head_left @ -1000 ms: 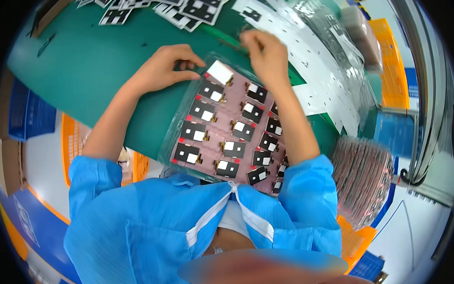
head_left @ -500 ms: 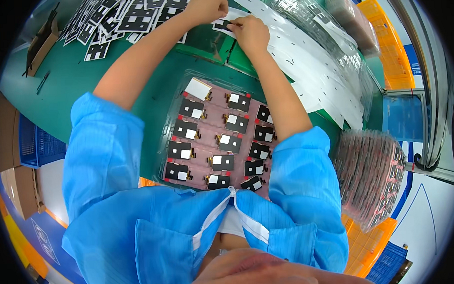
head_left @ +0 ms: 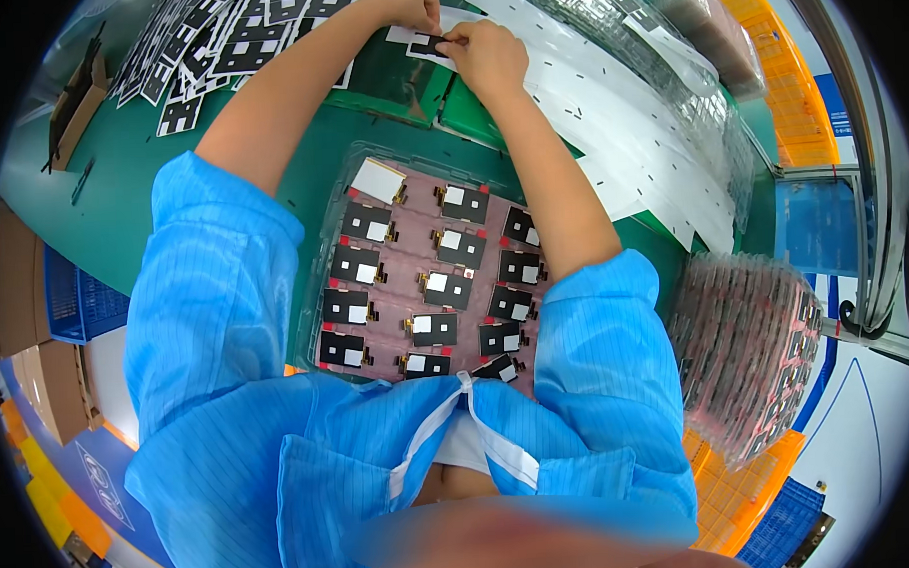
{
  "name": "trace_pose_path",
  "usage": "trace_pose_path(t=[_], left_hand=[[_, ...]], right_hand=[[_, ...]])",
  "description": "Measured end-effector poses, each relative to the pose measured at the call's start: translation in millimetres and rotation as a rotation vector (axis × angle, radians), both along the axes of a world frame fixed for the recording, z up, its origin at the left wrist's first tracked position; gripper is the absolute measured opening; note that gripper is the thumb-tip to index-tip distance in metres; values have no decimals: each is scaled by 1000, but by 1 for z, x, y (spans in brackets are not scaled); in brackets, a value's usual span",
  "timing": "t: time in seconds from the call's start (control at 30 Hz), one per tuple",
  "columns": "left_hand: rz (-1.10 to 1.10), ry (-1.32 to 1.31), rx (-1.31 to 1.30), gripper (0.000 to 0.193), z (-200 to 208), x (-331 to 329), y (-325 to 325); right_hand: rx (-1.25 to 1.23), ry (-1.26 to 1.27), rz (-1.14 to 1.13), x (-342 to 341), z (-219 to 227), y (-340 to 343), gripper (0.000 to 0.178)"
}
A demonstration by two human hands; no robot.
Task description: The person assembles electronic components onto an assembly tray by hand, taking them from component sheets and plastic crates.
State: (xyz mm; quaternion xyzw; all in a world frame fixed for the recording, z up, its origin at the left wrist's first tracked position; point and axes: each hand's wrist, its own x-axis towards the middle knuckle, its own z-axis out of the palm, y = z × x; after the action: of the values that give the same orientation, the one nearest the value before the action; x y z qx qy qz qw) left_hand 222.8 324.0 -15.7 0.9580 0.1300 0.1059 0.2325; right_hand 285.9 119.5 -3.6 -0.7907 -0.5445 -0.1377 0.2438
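Note:
At the far side of the table my right hand (head_left: pixel 489 56) pinches the edge of a small black die-cut sticker (head_left: pixel 427 45) on white backing. Close beside it, my left hand (head_left: pixel 411 5) has its fingers pressed together over the same piece; what they hold is hidden. Both hands are above a green box-like block (head_left: pixel 469 113) and a white sheet. Nearer to me lies a clear-rimmed tray (head_left: pixel 402 276) lined in pink, with rows of small black-and-white flat modules (head_left: pixel 459 248) that have gold tabs. One module (head_left: pixel 379 179) at its far left corner looks all white.
Overlapping sheets of black stickers (head_left: pixel 251 46) cover the far left. White backing strips (head_left: pixel 609 128) spread to the right, beside clear plastic trays (head_left: pixel 616 23). A tall stack of filled trays (head_left: pixel 742 349) stands at right. A cardboard holder (head_left: pixel 76 112) and a pen-like tool (head_left: pixel 83 182) lie left.
Both hands have shifted slightly left, with the sticker piece between them. The fingers remain closed. The whole view has moved a little, and the tray's contents look the same.

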Motion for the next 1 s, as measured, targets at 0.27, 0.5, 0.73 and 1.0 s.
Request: trace_pose_path(t=[0.27,0.5,0.73,1.0], left_hand=[[-20,67,118,16,0,15,5],[-7,-48,64,17,0,-8,-9],[59,-458,199,15,25,-84,-73],[1,-180,-261,22,30,-225,-148]], right_hand=[[-19,98,-5,-2,1,6,14],[213,475,365,-45,36,-46,18],[230,922,357,-23,59,-114,23],[2,577,628,-67,73,-146,41]])
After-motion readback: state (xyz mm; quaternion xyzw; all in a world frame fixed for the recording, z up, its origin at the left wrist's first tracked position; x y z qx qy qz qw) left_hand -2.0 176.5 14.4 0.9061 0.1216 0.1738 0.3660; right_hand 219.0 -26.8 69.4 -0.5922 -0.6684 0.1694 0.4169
